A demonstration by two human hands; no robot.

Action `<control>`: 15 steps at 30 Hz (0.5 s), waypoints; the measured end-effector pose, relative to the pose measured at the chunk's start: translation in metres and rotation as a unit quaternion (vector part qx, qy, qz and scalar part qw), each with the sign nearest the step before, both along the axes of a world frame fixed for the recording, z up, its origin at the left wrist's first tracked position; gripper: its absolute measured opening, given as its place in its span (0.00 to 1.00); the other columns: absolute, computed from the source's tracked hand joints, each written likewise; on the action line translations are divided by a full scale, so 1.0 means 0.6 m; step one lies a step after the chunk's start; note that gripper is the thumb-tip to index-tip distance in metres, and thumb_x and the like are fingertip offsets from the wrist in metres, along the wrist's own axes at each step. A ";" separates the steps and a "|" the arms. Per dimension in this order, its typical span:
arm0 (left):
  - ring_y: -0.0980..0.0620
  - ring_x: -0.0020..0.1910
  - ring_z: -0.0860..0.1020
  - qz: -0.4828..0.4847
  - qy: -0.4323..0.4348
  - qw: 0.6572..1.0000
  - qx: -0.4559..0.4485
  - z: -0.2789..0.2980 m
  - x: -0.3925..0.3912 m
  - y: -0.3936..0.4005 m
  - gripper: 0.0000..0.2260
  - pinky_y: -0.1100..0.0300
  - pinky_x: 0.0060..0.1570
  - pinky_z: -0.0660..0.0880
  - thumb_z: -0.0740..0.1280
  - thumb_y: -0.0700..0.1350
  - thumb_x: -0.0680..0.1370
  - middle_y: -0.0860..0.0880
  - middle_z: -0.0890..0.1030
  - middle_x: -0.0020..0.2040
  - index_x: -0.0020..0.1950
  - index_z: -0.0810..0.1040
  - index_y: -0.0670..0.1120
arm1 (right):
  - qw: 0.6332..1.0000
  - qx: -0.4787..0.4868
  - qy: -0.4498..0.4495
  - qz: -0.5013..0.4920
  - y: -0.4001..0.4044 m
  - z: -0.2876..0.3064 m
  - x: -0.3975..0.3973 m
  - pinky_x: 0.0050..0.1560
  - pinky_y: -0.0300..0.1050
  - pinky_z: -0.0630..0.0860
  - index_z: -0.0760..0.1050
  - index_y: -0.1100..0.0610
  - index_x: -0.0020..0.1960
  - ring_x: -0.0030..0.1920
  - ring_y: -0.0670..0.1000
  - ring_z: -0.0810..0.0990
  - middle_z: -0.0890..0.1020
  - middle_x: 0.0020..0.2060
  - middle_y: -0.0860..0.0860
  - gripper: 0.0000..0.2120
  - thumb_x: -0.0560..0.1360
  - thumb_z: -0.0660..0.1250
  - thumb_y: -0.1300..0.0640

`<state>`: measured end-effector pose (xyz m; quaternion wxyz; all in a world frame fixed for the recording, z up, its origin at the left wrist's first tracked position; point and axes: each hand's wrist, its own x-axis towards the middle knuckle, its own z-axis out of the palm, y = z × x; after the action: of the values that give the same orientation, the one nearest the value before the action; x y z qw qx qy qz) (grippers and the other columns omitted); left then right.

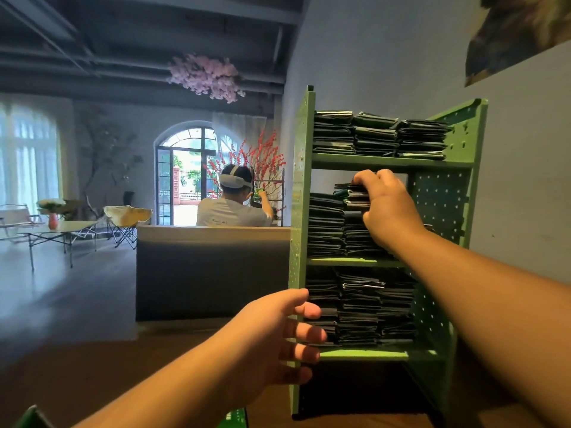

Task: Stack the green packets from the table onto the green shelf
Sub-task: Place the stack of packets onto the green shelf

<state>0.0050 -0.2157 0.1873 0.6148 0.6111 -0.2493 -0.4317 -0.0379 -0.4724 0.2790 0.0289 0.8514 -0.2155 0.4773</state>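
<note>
Right hand (390,208) grips packets (355,196), green shelf (301,211) by grey wall (386,57).

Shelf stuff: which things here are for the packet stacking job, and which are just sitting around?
For the job:
green shelf
packets gripped by the right hand at the middle level
left hand, fingers loose, at the shelf's front edge
stacks already on the top level

Just around:
grey sofa
folding table
red vase
pink ceiling flowers
</note>
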 end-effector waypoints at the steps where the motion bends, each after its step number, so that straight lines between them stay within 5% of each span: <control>1: 0.51 0.36 0.78 0.003 0.001 1.000 0.002 -0.001 0.003 0.000 0.16 0.55 0.42 0.75 0.60 0.57 0.82 0.46 0.81 0.40 0.54 0.79 0.46 | 1.000 0.001 0.007 -0.010 -0.003 0.003 0.005 0.54 0.53 0.74 0.69 0.48 0.68 0.61 0.58 0.69 0.71 0.58 0.53 0.30 0.73 0.64 0.73; 8: 0.50 0.35 0.78 0.007 0.006 1.000 0.010 -0.005 0.021 -0.001 0.16 0.56 0.41 0.74 0.59 0.56 0.83 0.46 0.80 0.40 0.53 0.79 0.46 | 0.995 0.070 0.060 -0.041 -0.012 0.024 0.016 0.58 0.53 0.76 0.66 0.50 0.73 0.63 0.61 0.72 0.71 0.62 0.58 0.31 0.75 0.66 0.71; 15: 0.50 0.36 0.77 -0.004 0.005 1.000 -0.005 -0.005 0.024 0.001 0.14 0.56 0.40 0.74 0.62 0.54 0.82 0.46 0.80 0.41 0.55 0.79 0.46 | 0.985 0.156 0.073 0.009 -0.004 0.050 0.005 0.47 0.45 0.74 0.66 0.56 0.74 0.59 0.58 0.75 0.73 0.66 0.58 0.32 0.72 0.68 0.67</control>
<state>0.0196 -0.2153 0.1843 0.6174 0.6045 -0.2508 -0.4364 -0.0351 -0.4750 0.3088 -0.0928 0.8799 -0.2765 0.3752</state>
